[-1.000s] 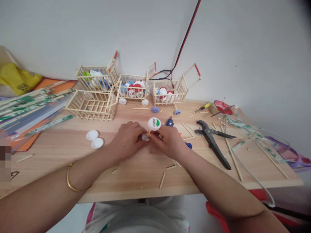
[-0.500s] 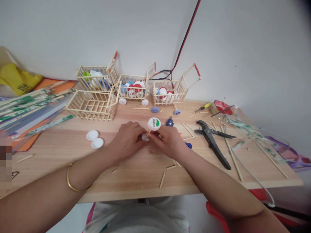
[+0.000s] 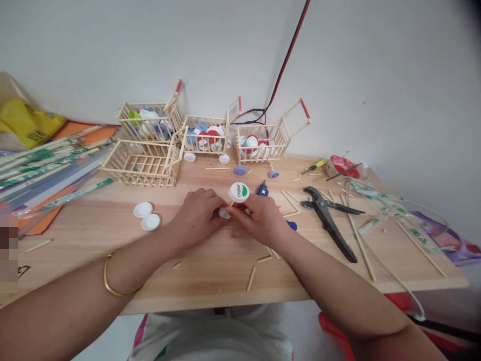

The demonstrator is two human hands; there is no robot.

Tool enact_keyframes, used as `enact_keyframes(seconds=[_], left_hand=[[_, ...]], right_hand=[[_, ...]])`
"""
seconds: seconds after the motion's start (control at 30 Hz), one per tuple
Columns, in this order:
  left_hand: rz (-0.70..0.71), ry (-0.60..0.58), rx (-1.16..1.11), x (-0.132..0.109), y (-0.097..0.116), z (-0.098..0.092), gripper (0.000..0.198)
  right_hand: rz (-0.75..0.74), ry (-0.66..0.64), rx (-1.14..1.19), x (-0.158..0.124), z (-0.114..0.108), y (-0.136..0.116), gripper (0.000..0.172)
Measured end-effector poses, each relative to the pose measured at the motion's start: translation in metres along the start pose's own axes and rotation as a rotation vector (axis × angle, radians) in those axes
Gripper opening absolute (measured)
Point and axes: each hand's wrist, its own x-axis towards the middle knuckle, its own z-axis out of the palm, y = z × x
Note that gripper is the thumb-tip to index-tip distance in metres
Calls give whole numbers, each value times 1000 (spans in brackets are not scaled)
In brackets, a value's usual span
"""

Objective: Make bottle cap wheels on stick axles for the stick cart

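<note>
My left hand [image 3: 199, 216] and my right hand [image 3: 264, 216] meet at the middle of the table, both with fingers closed in a pinch. Between them a short wooden stick [image 3: 230, 203] shows, its upper end at a white bottle cap [image 3: 239, 192] with a green mark and lettering. My right thumb and fingers grip this stick. At my left fingertips is a second white cap [image 3: 224, 213], partly covered by the fingers. Two white caps [image 3: 151, 222] lie on the table left of my left hand. A blue glue gun [image 3: 262, 188] is just beyond my right hand, partly hidden by it.
Several small stick-built carts [image 3: 141, 163] stand along the wall, some filled with caps. Black pliers [image 3: 330, 220] lie to the right, near loose sticks and a white cord [image 3: 391, 271]. Wrapped sticks [image 3: 56, 165] are piled at left. A red bowl [image 3: 343, 168] sits at back right.
Almost nothing differs. The cap with the green mark has turned or tilted very slightly; both hands keep their place and grip.
</note>
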Motion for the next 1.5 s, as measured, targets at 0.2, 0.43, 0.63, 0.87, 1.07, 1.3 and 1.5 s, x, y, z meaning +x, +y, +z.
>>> enact_keyframes(seconds=[0.2, 0.43, 0.63, 0.87, 1.07, 1.3, 1.5], left_hand=[[7, 0, -2, -1, 0, -1, 17], [8, -1, -10, 0, 0, -1, 18], [13, 10, -11, -1, -1, 0, 17], [13, 7, 0, -1, -1, 1, 16], [0, -9, -11, 0, 1, -1, 17], [6, -3, -16, 0, 0, -1, 17], [2, 0, -26, -1, -1, -1, 16]], right_hand=[[6, -6, 5, 0, 0, 0, 11], [1, -10, 0, 0, 0, 1, 11], [12, -17, -14, 0, 0, 1, 12], [-11, -4, 0, 0, -1, 0, 10], [2, -10, 5, 0, -1, 0, 10], [11, -21, 7, 0, -1, 0, 11], [17, -29, 1, 1, -1, 0, 11]])
